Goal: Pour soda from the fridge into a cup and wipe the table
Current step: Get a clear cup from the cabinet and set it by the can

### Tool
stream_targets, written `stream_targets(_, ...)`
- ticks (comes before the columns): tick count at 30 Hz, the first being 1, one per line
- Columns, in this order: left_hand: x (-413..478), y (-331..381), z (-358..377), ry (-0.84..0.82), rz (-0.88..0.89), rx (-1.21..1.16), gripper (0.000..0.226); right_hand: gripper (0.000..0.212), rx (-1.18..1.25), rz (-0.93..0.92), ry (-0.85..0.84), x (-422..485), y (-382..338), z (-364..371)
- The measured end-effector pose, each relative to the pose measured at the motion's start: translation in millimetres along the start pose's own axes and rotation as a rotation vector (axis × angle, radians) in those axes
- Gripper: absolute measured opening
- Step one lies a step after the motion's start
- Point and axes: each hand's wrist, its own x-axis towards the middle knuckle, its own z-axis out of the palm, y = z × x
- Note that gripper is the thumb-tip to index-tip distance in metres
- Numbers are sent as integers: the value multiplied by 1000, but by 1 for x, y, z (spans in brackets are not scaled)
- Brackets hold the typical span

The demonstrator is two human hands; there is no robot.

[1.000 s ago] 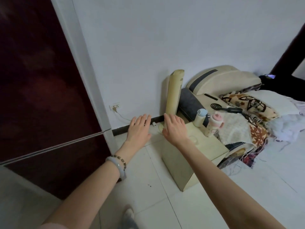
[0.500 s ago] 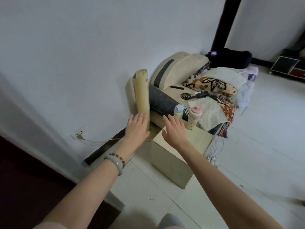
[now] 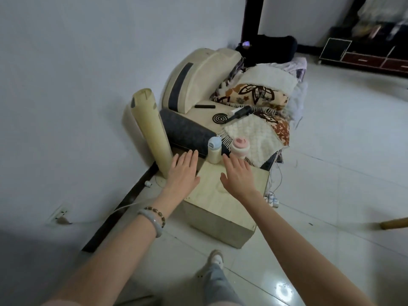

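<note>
Glossy white tile floor (image 3: 331, 173), white wall. A low box table (image 3: 212, 195) of pale wood lies under both hands. The left hand (image 3: 183, 173) and right hand (image 3: 238, 175) are flat, fingers straight and together, holding nothing; contact cannot be told. Just beyond the right fingertips stand a cream blue-lidded bottle (image 3: 214, 151) and a pink-lidded bottle (image 3: 239, 149), lids closed, contents hidden. Left of the left hand stands an upright rolled mat (image 3: 152, 129).

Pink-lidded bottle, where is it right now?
In the head view, the pink-lidded bottle stands at the far edge of the wooden box, right of the blue-lidded bottle, beyond the right hand.
</note>
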Motion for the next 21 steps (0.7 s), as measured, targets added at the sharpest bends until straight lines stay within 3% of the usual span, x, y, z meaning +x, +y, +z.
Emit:
stream_targets(13,101,10,75,-157,97,-82,83,61,9,161,-79,50,77,52)
stream_targets(21,118,18,132,-344,216,-271,85,59,166,248,-178,37,102,107)
